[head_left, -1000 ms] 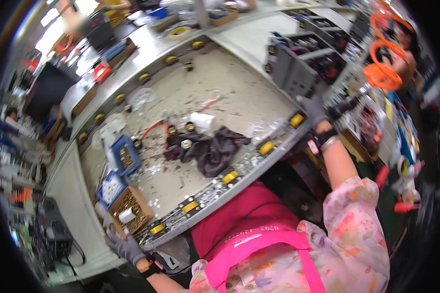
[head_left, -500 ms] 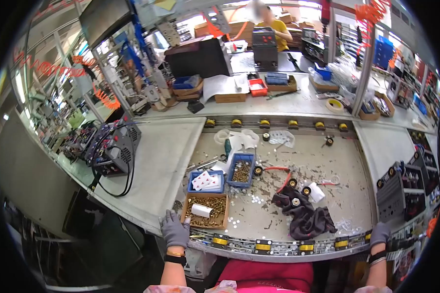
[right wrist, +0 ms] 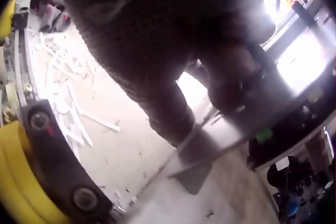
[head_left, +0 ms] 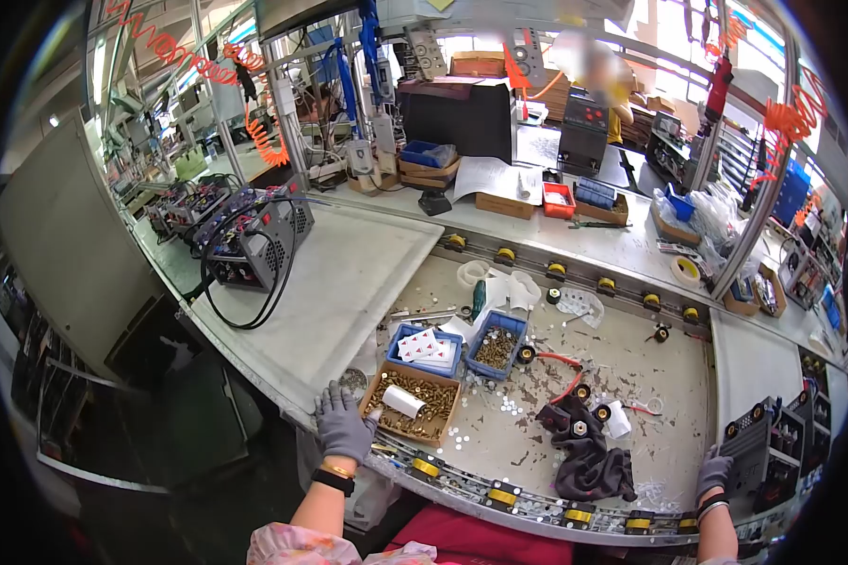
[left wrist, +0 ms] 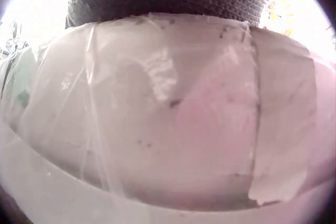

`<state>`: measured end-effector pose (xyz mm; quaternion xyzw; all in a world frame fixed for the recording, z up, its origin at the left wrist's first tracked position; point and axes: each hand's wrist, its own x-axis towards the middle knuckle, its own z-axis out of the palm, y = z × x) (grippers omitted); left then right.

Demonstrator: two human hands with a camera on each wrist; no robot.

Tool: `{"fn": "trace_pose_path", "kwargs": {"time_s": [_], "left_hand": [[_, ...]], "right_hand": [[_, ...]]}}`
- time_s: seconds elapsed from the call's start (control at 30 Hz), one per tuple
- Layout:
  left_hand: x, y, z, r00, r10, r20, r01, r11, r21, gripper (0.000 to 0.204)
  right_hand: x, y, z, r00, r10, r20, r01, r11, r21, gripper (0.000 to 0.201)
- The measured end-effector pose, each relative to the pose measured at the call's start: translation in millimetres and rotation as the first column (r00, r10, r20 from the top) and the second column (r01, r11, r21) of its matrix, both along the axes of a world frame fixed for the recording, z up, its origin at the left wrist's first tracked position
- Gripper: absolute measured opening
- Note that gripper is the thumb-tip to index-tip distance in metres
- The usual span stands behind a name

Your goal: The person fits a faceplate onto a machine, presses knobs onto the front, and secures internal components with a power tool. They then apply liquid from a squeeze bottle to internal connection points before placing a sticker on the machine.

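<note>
White cards (head_left: 423,346) — red marks, no readable text

My left hand (head_left: 341,424) is at the near left corner of the tray (head_left: 674,395), just left of a box (head_left: 451,413) with small parts (head_left: 431,390) in it. Directly behind that box is a bin (head_left: 424,368) holding cards (head_left: 422,347); a 2nd bin (head_left: 489,373) is beside it on the right. A cloth (head_left: 594,469) lies in the tray's near right part. My right hand (head_left: 714,473) is at the near right corner, just left of a machine (head_left: 768,447). Rollers (head_left: 502,494) line the near edge; a bench (head_left: 415,201) runs behind the far edge.
</note>
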<state>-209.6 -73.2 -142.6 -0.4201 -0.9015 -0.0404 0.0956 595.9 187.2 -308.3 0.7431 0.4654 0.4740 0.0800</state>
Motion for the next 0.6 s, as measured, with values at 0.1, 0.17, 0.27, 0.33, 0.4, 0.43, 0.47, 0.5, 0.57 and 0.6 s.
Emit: {"fn": "trace_pose_path", "kwargs": {"time_s": [0.1, 0.17, 0.27, 0.33, 0.4, 0.43, 0.47, 0.5, 0.57, 0.6], "left_hand": [[-0.3, 2.0, 0.5, 1.000, 0.011, 0.002, -0.011, 1.000, 0.012, 0.081], [-1.4, 1.4, 0.0, 1.000, 0.018, 0.006, -0.018, 0.999, 0.043, 0.080], [-1.3, 1.0, 1.6, 1.000, 0.020, -0.001, -0.020, 0.998, 0.066, 0.075], [-2.2, 0.3, -0.5, 1.000, -0.008, -0.012, 0.010, 0.987, 0.159, 0.069], [1.5, 0.1, 4.2, 0.998, -0.048, -0.038, 0.056, 0.972, 0.230, 0.063], [1.8, 1.7, 5.5, 0.998, -0.058, -0.030, 0.063, 0.968, 0.243, 0.062], [1.7, 1.8, 5.4, 0.998, -0.067, -0.021, 0.070, 0.965, 0.253, 0.061], [2.0, 0.5, 5.5, 0.997, -0.073, -0.010, 0.074, 0.962, 0.262, 0.061], [3.4, 0.1, 12.7, 0.995, -0.094, -0.025, 0.097, 0.957, 0.272, 0.058], [4.5, -0.3, 16.0, 0.995, -0.101, -0.014, 0.101, 0.956, 0.276, 0.059]], "right_hand": [[7.5, 3.1, -12.5, 0.990, 0.018, -0.137, -0.032, 0.994, -0.100, 0.066], [5.2, -0.8, -11.3, 0.992, -0.022, -0.127, 0.007, 0.993, -0.122, 0.066], [18.2, -0.6, -4.9, 0.962, -0.033, -0.269, -0.051, 0.953, -0.299, 0.063], [10.0, -14.7, 27.4, 0.989, 0.135, -0.068, -0.147, 0.759, -0.634, 0.040], [-19.4, -20.8, 59.9, 0.994, 0.058, -0.093, -0.107, 0.702, -0.704, 0.037], [-31.2, -24.6, 71.7, 0.994, 0.015, -0.107, -0.089, 0.669, -0.738, 0.041], [-43.0, -30.6, 83.3, 0.989, 0.036, -0.145, -0.132, 0.661, -0.738, 0.040], [-51.8, -34.6, 88.5, 0.989, 0.044, -0.141, -0.135, 0.655, -0.744, 0.040], [-70.7, -37.3, 94.6, 0.988, 0.069, -0.136, -0.148, 0.640, -0.754, 0.040], [-80.5, -39.6, 99.2, 0.980, 0.105, -0.167, -0.195, 0.644, -0.739, 0.034]]}}
